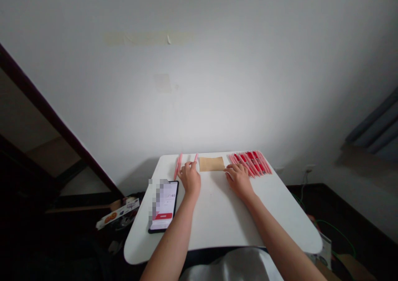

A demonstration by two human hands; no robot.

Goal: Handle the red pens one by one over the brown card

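Note:
My left hand [190,177] is closed around a pink pen [196,157], whose upper end sticks out past the fingers. Just left of it, another pink pen [178,165] lies on the white table. Between my hands is a flat brown piece of paper or card [212,164]. My right hand [239,178] rests palm down at the paper's right edge, fingers apart and beside a row of pink and red pens [252,163]. Its fingertips are close to the nearest pens; whether they touch them I cannot tell.
A smartphone [164,208] with a lit screen lies on the table's left side. The white table [224,227] stands against a pale wall [199,107]. Assorted items sit on the floor to the left, and a plug with a cable [308,170] is on the right.

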